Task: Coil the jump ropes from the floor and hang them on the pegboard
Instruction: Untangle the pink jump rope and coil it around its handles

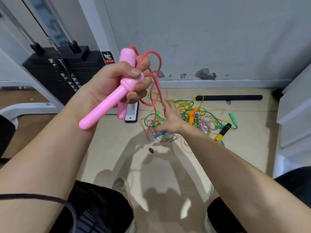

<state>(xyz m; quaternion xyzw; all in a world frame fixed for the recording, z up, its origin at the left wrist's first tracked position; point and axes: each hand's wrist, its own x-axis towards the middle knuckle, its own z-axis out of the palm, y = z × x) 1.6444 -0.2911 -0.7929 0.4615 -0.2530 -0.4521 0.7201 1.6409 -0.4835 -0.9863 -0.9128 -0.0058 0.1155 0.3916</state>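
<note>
My left hand (116,81) is raised at chest height and grips both pink handles (102,108) of a jump rope, with loops of its red-pink cord (155,68) bunched against my fingers. The cord hangs down from there to my right hand (170,118), which reaches low toward the floor with fingers spread and the cord running along its palm side. Whether those fingers pinch the cord is unclear. Under that hand lies a tangled pile of jump ropes (193,118) in green, yellow, purple, blue and orange. No pegboard is in view.
A black weight stack (67,74) in a white frame stands at the left. A black bar (228,97) lies along the grey wall. A black-and-yellow handle (223,132) and a green handle (233,118) lie right of the pile. A white cabinet (294,106) edges the right side.
</note>
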